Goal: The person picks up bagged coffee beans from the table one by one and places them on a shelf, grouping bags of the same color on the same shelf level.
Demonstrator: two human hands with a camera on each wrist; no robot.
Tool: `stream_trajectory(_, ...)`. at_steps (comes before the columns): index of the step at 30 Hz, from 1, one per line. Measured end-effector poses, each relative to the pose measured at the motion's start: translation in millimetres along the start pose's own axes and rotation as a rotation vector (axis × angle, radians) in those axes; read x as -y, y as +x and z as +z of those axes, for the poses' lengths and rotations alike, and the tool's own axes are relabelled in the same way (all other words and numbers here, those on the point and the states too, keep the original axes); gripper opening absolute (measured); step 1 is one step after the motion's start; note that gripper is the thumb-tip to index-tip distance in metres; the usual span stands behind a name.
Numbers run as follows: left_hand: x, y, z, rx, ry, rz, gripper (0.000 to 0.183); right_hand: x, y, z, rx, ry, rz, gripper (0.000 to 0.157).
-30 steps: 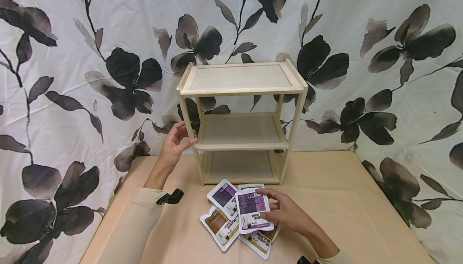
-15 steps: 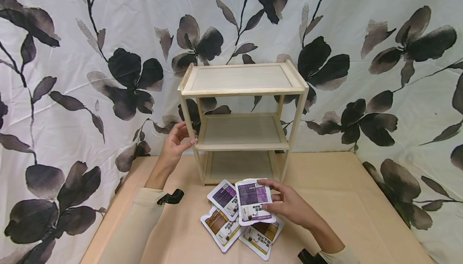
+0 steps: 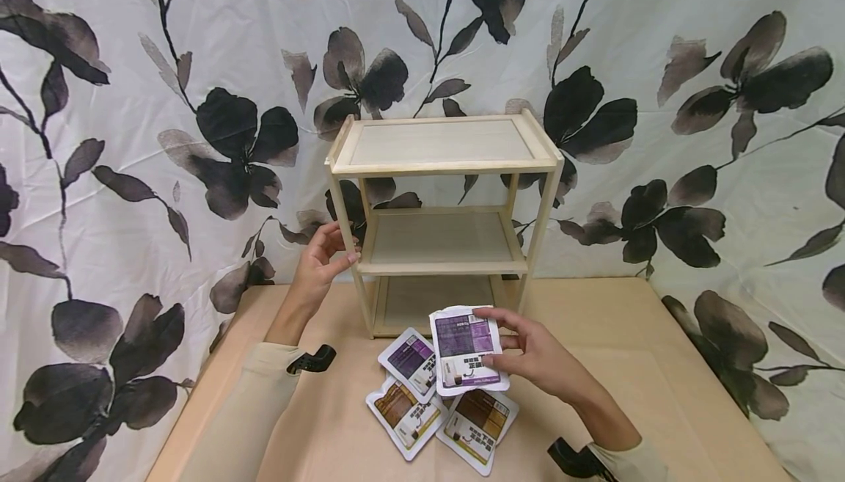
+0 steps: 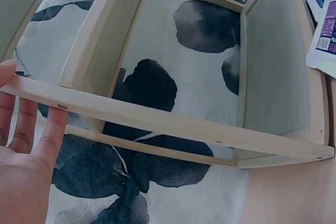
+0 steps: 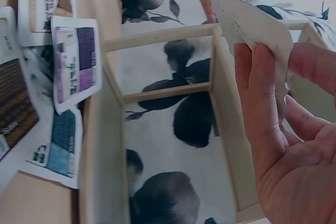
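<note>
A small wooden three-tier shelf (image 3: 441, 169) stands at the back of the table. My left hand (image 3: 317, 265) grips its front left post, thumb in front and fingers behind; the left wrist view shows the fingers (image 4: 55, 129) against the post. My right hand (image 3: 544, 357) pinches a white pouch with a purple label (image 3: 465, 353) by its right edge, raised before the lowest tier. Seen edge-on in the right wrist view, the held pouch (image 5: 254, 22) lies between thumb and fingers. Below it lie another purple-labelled pouch (image 3: 409, 363) and brown-labelled pouches (image 3: 477, 429).
A blue-labelled pouch (image 5: 63, 142) shows among the loose ones in the right wrist view. The tan tabletop (image 3: 614, 364) runs up to a white cloth with dark flowers (image 3: 759, 196) hanging behind the shelf.
My right hand has lifted the purple-labelled pouch up off the pile and towards the shelf, uncovering more of the brown-labelled pouch beneath. The left hand has stayed on the post.
</note>
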State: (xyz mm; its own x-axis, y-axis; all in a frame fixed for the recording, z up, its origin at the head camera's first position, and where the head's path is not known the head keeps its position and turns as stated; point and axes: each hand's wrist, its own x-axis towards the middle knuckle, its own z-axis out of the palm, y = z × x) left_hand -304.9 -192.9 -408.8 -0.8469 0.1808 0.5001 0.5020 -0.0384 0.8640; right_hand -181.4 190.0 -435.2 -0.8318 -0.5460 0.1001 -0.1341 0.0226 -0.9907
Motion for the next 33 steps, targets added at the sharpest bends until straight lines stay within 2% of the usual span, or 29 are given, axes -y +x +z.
stream_trajectory(6, 0.9, -0.3, 0.1, 0.001, -0.001, 0.007, 0.054, 17.3, -0.2, -2.2, -0.036, -0.027, -0.004, 0.074)
stream_trajectory(33, 0.9, 1.2, -1.3, 0.007, 0.010, 0.002, 0.055, 75.2, 13.8, -15.6, -0.067, -0.054, -0.078, 0.072)
